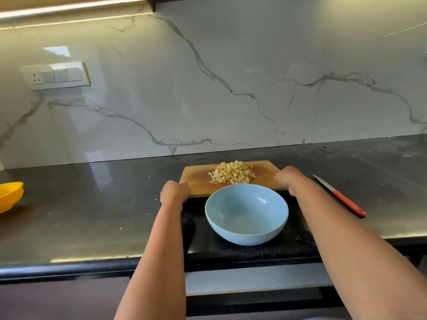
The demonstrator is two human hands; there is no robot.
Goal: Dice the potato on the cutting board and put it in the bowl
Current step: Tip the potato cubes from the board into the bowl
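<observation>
A wooden cutting board is held above the dark counter, its near edge just over the far rim of a light blue bowl. A heap of pale diced potato lies on the middle of the board. My left hand grips the board's near left corner. My right hand grips its right edge. The bowl stands upright on the counter between my forearms and holds nothing that I can see.
A knife with a red handle lies on the counter right of my right arm. A yellow bowl sits at the far left edge. The marble backsplash rises behind the board, with a switch panel at upper left.
</observation>
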